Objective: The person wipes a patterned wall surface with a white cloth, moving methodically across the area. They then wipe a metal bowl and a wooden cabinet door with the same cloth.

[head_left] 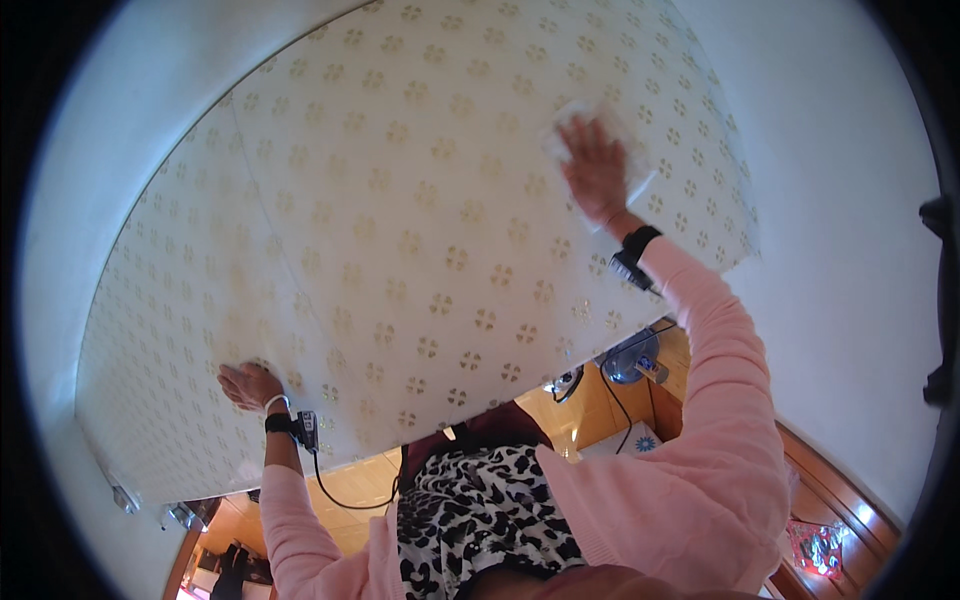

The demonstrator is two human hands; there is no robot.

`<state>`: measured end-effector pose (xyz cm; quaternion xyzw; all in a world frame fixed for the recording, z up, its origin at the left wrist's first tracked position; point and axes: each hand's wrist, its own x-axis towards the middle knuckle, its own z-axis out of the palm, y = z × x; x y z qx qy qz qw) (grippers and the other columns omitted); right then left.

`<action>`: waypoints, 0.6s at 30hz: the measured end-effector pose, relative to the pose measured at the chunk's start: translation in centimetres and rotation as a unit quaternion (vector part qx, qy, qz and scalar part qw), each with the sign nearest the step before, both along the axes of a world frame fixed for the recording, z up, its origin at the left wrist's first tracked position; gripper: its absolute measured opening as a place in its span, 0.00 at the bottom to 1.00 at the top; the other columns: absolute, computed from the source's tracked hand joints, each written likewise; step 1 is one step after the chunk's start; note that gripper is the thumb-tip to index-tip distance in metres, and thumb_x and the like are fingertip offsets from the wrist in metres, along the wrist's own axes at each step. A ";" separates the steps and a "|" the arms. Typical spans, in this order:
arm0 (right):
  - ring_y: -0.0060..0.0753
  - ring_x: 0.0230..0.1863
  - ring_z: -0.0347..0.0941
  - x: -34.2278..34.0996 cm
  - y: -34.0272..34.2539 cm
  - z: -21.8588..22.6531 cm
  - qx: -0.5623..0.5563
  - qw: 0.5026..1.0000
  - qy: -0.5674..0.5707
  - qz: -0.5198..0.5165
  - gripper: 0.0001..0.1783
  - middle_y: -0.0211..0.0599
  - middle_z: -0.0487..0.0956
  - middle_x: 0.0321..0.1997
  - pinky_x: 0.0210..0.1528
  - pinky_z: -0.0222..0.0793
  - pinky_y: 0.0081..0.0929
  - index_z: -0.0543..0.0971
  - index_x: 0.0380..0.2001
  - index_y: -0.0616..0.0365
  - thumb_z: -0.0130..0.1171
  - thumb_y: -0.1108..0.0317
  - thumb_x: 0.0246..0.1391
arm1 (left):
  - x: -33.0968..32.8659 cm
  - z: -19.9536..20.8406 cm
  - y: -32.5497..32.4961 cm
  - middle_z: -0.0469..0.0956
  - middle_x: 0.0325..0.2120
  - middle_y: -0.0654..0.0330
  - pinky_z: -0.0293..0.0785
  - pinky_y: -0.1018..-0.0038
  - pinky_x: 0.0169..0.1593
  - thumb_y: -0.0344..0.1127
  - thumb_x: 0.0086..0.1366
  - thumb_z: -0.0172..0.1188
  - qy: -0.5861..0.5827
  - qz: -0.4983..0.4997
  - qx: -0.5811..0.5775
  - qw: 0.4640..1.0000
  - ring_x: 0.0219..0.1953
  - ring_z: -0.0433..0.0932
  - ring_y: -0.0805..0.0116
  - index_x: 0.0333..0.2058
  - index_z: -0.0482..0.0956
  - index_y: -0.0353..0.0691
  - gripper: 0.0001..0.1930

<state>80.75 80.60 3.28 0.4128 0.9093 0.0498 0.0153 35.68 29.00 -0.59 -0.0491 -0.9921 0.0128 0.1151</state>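
A large table (420, 310) wears a pale cover printed with gold four-leaf motifs. At its right side my right hand (597, 175) lies palm down on a thin white cloth (640, 182), holding it against the cover. The hand is slightly blurred, and most of the cloth is hidden beneath it. My left hand (250, 385) rests flat on the cover near the left front edge, fingers stretched out, with nothing in it. Black straps with small devices circle both wrists.
White walls border the table at the left, far side and right. Below the front edge stand a blue-grey rounded object (630, 357) with a dark cable and a white box (612, 443). Wooden furniture (840, 490) stands at the lower right. A cable (350, 503) hangs from my left wrist device.
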 end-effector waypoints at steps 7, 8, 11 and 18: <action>0.44 0.77 0.36 -0.4 -17.2 2.3 -0.137 0.966 0.057 0.212 0.31 0.31 0.50 0.76 0.70 0.30 0.60 0.62 0.67 0.37 0.48 0.50 0.60 | 0.4 -0.1 0.4 0.60 0.65 0.56 0.55 0.52 0.64 0.52 0.65 0.46 -0.015 0.007 -0.007 1.000 0.67 0.57 0.55 0.64 0.63 0.50 0.30; 0.43 0.77 0.37 0.8 -18.6 2.3 -0.154 0.960 0.053 0.229 0.31 0.31 0.50 0.75 0.70 0.31 0.60 0.62 0.66 0.37 0.48 0.50 0.60 | 0.3 0.0 0.6 0.61 0.65 0.56 0.55 0.52 0.64 0.52 0.65 0.46 0.003 -0.004 -0.005 1.000 0.67 0.57 0.55 0.63 0.63 0.50 0.29; 0.43 0.76 0.39 6.1 -18.9 1.4 -0.103 0.981 0.036 0.163 0.33 0.32 0.50 0.76 0.69 0.35 0.56 0.62 0.67 0.39 0.49 0.50 0.58 | 0.5 0.2 1.0 0.61 0.65 0.55 0.55 0.51 0.63 0.51 0.65 0.47 0.031 -0.011 0.007 0.999 0.67 0.56 0.55 0.62 0.63 0.50 0.29; 0.49 0.75 0.42 10.2 -4.5 -2.2 0.024 0.968 0.059 -0.244 0.32 0.34 0.49 0.76 0.67 0.44 0.59 0.53 0.71 0.44 0.36 0.48 0.66 | 1.4 0.1 1.5 0.59 0.66 0.53 0.52 0.50 0.64 0.47 0.64 0.49 0.018 -0.008 0.041 0.999 0.68 0.53 0.51 0.62 0.64 0.48 0.29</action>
